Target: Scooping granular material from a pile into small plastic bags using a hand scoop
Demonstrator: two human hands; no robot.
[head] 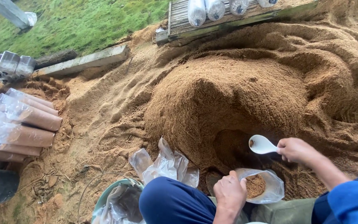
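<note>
Blue-trousered knee (172, 203) sits at six o'clock. Just beyond, the left hand (230, 194) pinches the rim of a clear plastic bag (266, 186), partly filled with sawdust. At four o'clock the right hand (296, 150) grips a white scoop (262, 144), fingers curled tight round its handle. Crumpled empty bags (164, 165) lie at seven o'clock. A sawdust mound (245, 91) rises centrally; packed bags (19, 124) are stacked at nine.

Ahead of the right hand (296, 149) the sawdust heap (237, 95) walls off the way, the open bag (264, 186) sits just below it, crumpled plastic bags (164, 164) lie left of the left hand (230, 193), and loose ground opens further left.
</note>
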